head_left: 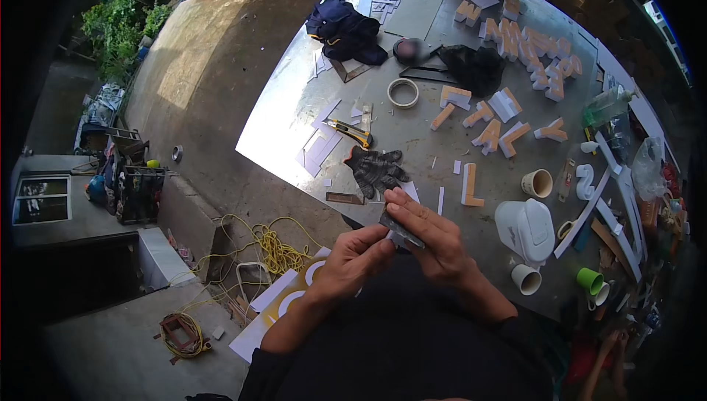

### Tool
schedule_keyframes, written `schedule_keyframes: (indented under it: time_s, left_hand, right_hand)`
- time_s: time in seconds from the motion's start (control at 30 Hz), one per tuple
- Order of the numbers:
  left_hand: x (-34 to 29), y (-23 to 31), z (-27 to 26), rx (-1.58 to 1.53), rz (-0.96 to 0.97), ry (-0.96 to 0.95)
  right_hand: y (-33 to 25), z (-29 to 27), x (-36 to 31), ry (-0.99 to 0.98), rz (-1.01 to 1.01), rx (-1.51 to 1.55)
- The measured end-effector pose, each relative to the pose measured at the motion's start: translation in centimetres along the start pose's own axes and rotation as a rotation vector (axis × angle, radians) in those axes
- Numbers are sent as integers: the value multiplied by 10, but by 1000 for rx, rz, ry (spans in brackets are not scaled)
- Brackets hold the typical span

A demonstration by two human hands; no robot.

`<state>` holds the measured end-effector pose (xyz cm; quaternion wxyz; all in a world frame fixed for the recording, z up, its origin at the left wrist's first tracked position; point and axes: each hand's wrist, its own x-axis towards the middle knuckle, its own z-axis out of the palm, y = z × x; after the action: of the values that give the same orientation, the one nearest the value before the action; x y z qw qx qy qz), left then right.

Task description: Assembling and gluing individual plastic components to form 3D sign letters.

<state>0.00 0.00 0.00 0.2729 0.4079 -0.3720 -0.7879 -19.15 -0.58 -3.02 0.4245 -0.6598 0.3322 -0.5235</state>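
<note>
My right hand [436, 237] is closed over a dark grey flat block [402, 230] with a rough-looking face, held near my chest at the table's edge. Beneath the block, my left hand [355, 259] pinches a small white piece [396, 239], mostly hidden by fingers and block. The block appears to rest against this piece. Just beyond my hands lies a dark grey work glove [377, 171]. A yellow and black utility knife [350, 133] sits past the glove, beside white strips [321, 146]. To the right, a letter L [471, 186] with an orange-tan face and white sides lies flat.
Several similar block letters [526, 44] cover the far right of the metal table [434, 154]. A tape roll [403, 93], dark bag [345, 29], white tub [524, 230] and cups [537, 183] stand about. Yellow cord [274, 248] lies left. Another person's arms [607, 353] show lower right.
</note>
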Motion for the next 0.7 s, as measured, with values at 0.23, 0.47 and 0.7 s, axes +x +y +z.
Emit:
schedule_keyframes:
  time_s: [0.23,0.47,0.7]
  left_hand:
    - [1,5,-8,-39,1,20]
    - [7,2,-12,-29,-2,-9]
    - [8,10,-9,-21,18,-19]
  right_hand:
    - [6,1,9,-93,-43,-105]
    - [7,-6,11,-111,-63,-167]
    - [4,-5,12,-100,-102,-169]
